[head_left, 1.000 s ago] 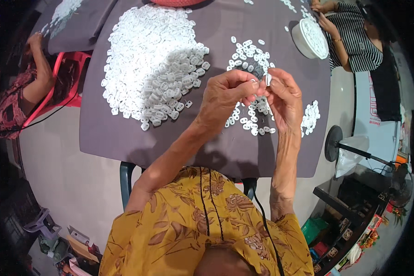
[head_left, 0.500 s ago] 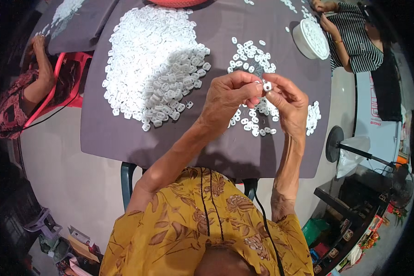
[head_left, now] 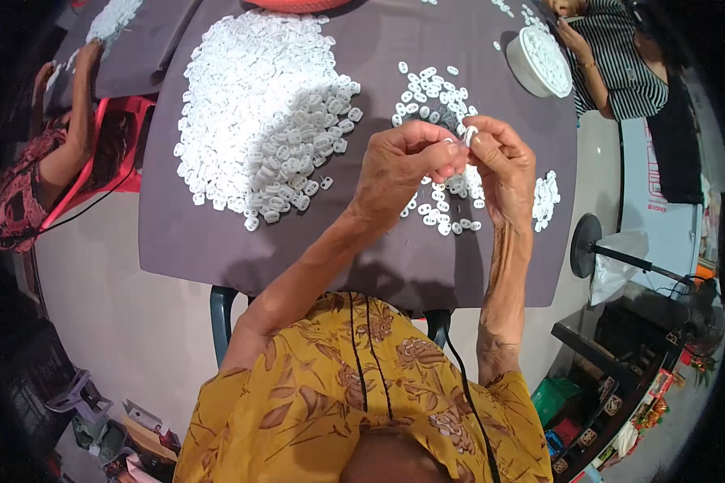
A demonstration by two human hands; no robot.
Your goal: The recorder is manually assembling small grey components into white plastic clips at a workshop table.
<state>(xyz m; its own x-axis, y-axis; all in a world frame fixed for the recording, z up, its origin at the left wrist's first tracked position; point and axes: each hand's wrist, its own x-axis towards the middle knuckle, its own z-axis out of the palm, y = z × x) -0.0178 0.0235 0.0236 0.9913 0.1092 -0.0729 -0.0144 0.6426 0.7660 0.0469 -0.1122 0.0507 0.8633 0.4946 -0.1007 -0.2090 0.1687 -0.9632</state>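
Left hand (head_left: 391,167) pinched (contents unclear), right hand (head_left: 507,171) likewise on white piece (head_left: 470,133).

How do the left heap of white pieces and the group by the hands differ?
The left heap is far larger than the group. The heap is piled thick; the group lies looser, tabletop showing through. The left hand and right hand partly cover the group; neither covers the heap. Both are white, sharing one tabletop.

Held piece (head_left: 470,134): small, white; I see it nearly edge-on, above the scatter (head_left: 462,187).
Scatter: white ovals, dark-marked, some overlapping.
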